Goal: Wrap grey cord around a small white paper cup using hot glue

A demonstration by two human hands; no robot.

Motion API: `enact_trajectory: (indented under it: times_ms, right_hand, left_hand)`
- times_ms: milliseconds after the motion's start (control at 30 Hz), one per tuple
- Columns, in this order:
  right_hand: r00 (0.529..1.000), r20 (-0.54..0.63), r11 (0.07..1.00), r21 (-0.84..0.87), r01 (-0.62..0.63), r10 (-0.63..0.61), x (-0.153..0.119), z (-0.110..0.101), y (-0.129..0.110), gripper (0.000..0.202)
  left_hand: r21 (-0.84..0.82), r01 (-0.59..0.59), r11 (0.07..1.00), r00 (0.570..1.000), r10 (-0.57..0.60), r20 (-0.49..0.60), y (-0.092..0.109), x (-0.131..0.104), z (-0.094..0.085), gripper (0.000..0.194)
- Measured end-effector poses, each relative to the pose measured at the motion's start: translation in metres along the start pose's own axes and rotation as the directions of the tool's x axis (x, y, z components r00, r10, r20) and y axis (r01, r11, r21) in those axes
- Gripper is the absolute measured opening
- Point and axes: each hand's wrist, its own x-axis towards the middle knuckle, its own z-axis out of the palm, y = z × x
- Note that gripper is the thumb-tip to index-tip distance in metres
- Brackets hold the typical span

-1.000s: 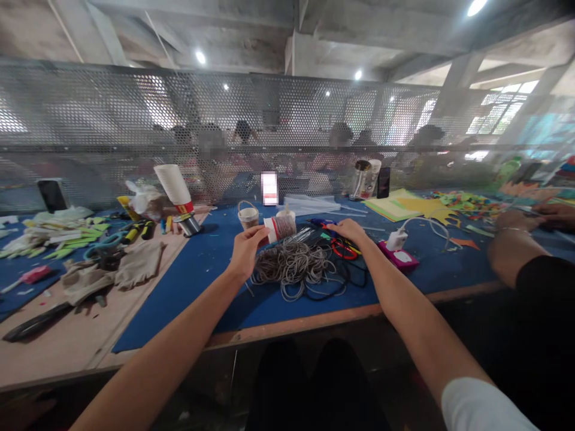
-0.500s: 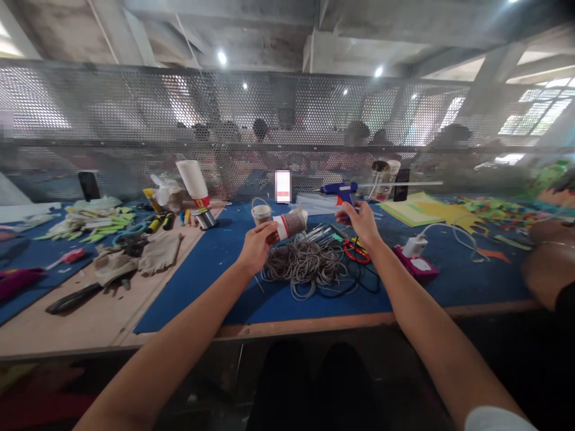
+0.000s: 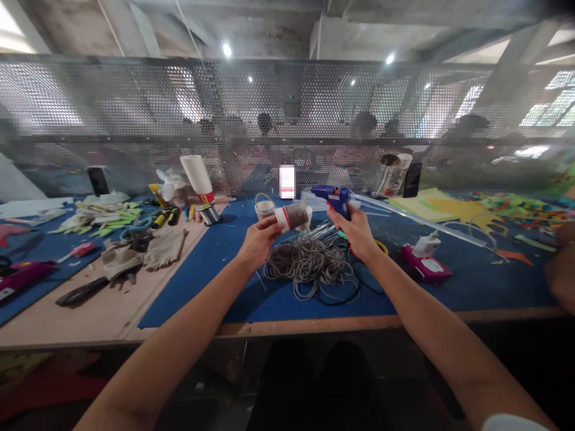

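My left hand (image 3: 260, 241) grips the white end of a paper cup (image 3: 294, 216), which lies sideways with grey-brown cord around its other part. In my right hand (image 3: 357, 230) is a blue glue gun (image 3: 335, 196), its nozzle pointing left, above and to the right of the cup. A long clear glue stick (image 3: 422, 220) sticks out of its back toward the right. Below the hands a heap of grey cord (image 3: 314, 263) lies on the blue mat (image 3: 197, 293). Just behind the held cup stands a small cup with a handle (image 3: 265, 208).
A stack of paper cups (image 3: 196, 175) leans at the back left, near pliers and work gloves (image 3: 166, 248). At the right are a magenta box (image 3: 426, 263) with a white plug, and yellow sheets (image 3: 417, 203). A perforated metal screen (image 3: 269, 96) stands behind.
The glue gun has tilted and moved slightly left and down, nearer the cup, and its glue stick now slopes down to the right. The cup has shifted slightly right and up in my left hand.
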Motion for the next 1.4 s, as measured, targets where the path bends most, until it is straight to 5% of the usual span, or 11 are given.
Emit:
enact_trajectory:
  times_ms: [233, 400, 567, 933, 1167, 1400]
  right_hand:
    - [0.998, -0.003, 0.99, 0.124, 0.065, -0.065, -0.003, 0.009, -0.004, 0.032]
    - [0.998, -0.01, 0.984, 0.166, 0.059, -0.059, -0.004, 0.014, -0.003, 0.033]
    - [1.0, -0.007, 0.99, 0.137, 0.02, -0.019, -0.006, 0.018, 0.001, 0.037]
    - [0.997, 0.049, 0.999, -0.017, -0.052, 0.052, -0.009, 0.02, -0.007, 0.058]
    - [0.999, 0.006, 0.999, -0.001, -0.044, 0.044, -0.008, 0.021, -0.003, 0.058]
    - [0.997, -0.063, 0.999, 0.005, -0.041, 0.041, -0.005, 0.019, -0.002, 0.069]
  left_hand:
    - [-0.051, 0.085, 0.995, 0.996, -0.087, -0.03, 0.005, -0.003, 0.002, 0.038]
    - [-0.082, 0.089, 0.993, 0.994, -0.084, 0.065, 0.005, -0.004, 0.002, 0.033]
    - [-0.068, 0.149, 0.986, 0.979, -0.138, 0.152, 0.002, -0.006, 0.003, 0.031]
    - [-0.093, 0.238, 0.967, 0.962, -0.221, 0.161, 0.004, -0.011, 0.009, 0.025]
    - [-0.068, 0.211, 0.975, 0.959, -0.193, 0.207, 0.003, -0.013, 0.008, 0.03]
    - [0.103, 0.06, 0.993, 0.973, -0.082, 0.218, 0.0, -0.015, 0.009, 0.026]
